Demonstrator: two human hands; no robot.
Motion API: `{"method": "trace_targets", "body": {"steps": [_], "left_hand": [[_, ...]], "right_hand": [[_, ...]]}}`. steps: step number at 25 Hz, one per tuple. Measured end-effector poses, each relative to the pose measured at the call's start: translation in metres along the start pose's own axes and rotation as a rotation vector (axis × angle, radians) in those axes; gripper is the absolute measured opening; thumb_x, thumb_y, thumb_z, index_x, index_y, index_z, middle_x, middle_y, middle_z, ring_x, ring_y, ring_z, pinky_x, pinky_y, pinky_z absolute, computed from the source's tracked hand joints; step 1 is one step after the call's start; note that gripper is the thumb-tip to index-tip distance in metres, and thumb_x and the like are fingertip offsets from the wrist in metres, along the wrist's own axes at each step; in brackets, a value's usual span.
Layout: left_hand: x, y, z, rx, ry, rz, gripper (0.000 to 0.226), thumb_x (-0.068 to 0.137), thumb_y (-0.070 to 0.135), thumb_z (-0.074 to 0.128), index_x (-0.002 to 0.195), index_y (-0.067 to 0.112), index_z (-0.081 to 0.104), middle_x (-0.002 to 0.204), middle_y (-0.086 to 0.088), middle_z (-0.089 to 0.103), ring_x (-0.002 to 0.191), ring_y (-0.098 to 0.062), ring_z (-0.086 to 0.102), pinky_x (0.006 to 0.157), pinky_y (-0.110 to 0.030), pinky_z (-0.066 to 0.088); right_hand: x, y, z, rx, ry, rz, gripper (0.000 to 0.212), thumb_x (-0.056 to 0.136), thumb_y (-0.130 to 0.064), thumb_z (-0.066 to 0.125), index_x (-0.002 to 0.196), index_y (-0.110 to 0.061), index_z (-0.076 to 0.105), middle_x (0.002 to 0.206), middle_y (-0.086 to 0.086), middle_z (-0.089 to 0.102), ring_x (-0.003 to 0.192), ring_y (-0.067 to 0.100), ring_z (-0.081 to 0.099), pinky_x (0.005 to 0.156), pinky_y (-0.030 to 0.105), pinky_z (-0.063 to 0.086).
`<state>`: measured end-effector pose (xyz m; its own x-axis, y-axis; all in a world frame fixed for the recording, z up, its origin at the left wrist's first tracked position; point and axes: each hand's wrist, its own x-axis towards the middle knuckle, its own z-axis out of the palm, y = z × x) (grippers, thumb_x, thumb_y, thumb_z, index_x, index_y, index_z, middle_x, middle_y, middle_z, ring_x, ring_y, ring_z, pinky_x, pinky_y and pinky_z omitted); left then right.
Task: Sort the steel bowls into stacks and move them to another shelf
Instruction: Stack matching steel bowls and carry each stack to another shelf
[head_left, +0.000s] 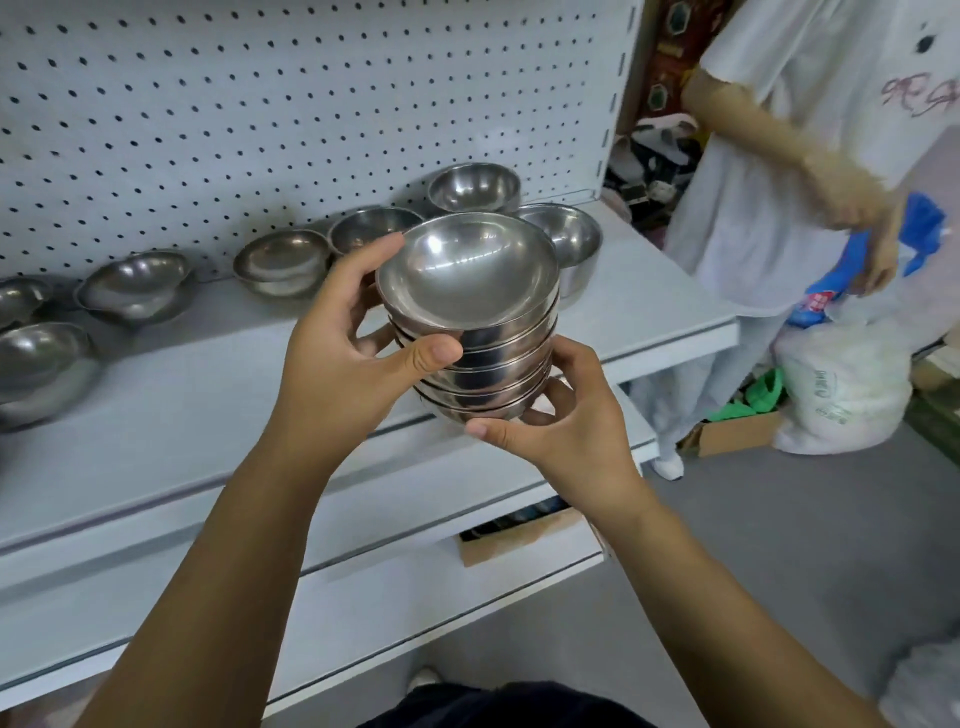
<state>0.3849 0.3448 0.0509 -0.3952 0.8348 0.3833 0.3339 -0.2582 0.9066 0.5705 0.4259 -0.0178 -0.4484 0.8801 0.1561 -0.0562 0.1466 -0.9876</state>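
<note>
Two bare forearms (218, 545) rise from the lower edge of the frame to the hands at its middle. Of the two hands, the left hand (343, 332) grips the upper part of a stack of steel bowls (467, 270), its thumb pressed against the near side just under the top rim and its fingers curled round the far left rim. The right hand (566, 415) cups the bottom of the stack, thumb lying across the front underneath and fingers curled up the right side. The stack holds several nested bowls, mouths up and leaning slightly left, and is held in the air over the front part of the white shelf (208, 405). Loose bowls (280, 262) sit on that shelf behind and to the left, ranged along the white pegboard (260, 104), with three close behind the stack. Below, a lower shelf (415, 519) juts out above an open cardboard box (524, 535). At the right of the frame a second person (810, 130) in pale clothes stands on the grey floor (779, 545), handling a blue packet (924, 228) above a white sack (841, 395).
</note>
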Motion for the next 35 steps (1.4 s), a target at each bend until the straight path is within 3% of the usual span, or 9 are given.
{"method": "trace_targets", "body": {"steps": [6,13,19,21,25,29,33,35], "left_hand": [[-0.024,0.031,0.103,-0.074,-0.164,0.025,0.102,0.06,0.046,0.095,0.148,0.022,0.049,0.149,0.005,0.056,0.14,-0.013,0.051,0.113,-0.051,0.045],[-0.055,0.052,0.244,-0.14,-0.426,0.04,0.096,0.058,0.037,0.096,0.142,0.042,0.048,0.149,0.01,0.054,0.14,-0.01,0.05,0.114,-0.044,0.046],[-0.064,0.066,0.353,-0.195,-0.723,0.024,0.12,0.057,0.029,0.1,0.153,0.048,0.03,0.149,0.009,0.054,0.14,-0.006,0.05,0.116,-0.037,0.042],[-0.061,0.072,0.389,-0.216,-0.797,0.021,0.127,0.059,0.021,0.1,0.158,0.041,0.023,0.149,0.009,0.054,0.139,-0.003,0.05,0.116,-0.031,0.042],[-0.045,0.08,0.466,-0.254,-0.936,0.058,0.13,0.059,0.016,0.097,0.161,0.03,0.018,0.154,0.006,0.049,0.141,-0.003,0.047,0.115,-0.027,0.042],[-0.014,0.079,0.548,-0.299,-1.012,0.121,0.129,0.056,0.028,0.1,0.159,0.034,0.022,0.153,0.01,0.049,0.142,-0.008,0.047,0.118,-0.044,0.041],[0.03,0.09,0.629,-0.32,-1.112,0.154,0.131,0.056,0.027,0.101,0.158,0.038,0.021,0.145,0.024,0.052,0.136,0.003,0.049,0.11,-0.025,0.045],[0.057,0.095,0.672,-0.341,-1.158,0.196,0.135,0.055,0.029,0.101,0.16,0.038,0.017,0.152,0.017,0.047,0.14,0.0,0.047,0.113,-0.029,0.043]], "right_hand": [[-0.053,-0.007,-0.104,-0.011,0.126,-0.019,0.097,0.054,-0.03,0.099,0.135,-0.022,0.047,0.136,-0.007,0.059,0.124,0.013,0.063,0.1,0.039,0.058],[-0.131,0.006,-0.236,-0.024,0.369,-0.007,0.096,0.054,-0.018,0.1,0.135,-0.016,0.048,0.135,0.001,0.063,0.125,0.018,0.064,0.101,0.049,0.056],[-0.186,0.008,-0.324,-0.04,0.603,0.006,0.098,0.054,-0.017,0.099,0.136,-0.01,0.046,0.137,0.002,0.061,0.126,0.018,0.063,0.101,0.048,0.057],[-0.195,0.007,-0.35,-0.053,0.667,0.006,0.099,0.053,-0.023,0.1,0.136,-0.013,0.047,0.136,-0.002,0.061,0.127,0.018,0.062,0.1,0.049,0.057],[-0.201,0.007,-0.407,-0.082,0.802,0.008,0.105,0.051,-0.04,0.102,0.137,-0.017,0.047,0.14,-0.004,0.059,0.131,0.019,0.06,0.1,0.051,0.056],[-0.185,0.009,-0.469,-0.084,0.928,0.008,0.106,0.049,-0.041,0.102,0.138,-0.018,0.047,0.14,-0.003,0.059,0.131,0.02,0.06,0.1,0.052,0.056],[-0.15,0.007,-0.537,-0.124,1.026,-0.047,0.104,0.051,-0.037,0.103,0.137,-0.016,0.047,0.14,0.0,0.06,0.13,0.021,0.061,0.1,0.054,0.056],[-0.128,0.004,-0.569,-0.103,1.068,-0.064,0.1,0.053,-0.028,0.102,0.136,-0.015,0.047,0.137,0.0,0.062,0.129,0.021,0.061,0.1,0.054,0.056]]}}
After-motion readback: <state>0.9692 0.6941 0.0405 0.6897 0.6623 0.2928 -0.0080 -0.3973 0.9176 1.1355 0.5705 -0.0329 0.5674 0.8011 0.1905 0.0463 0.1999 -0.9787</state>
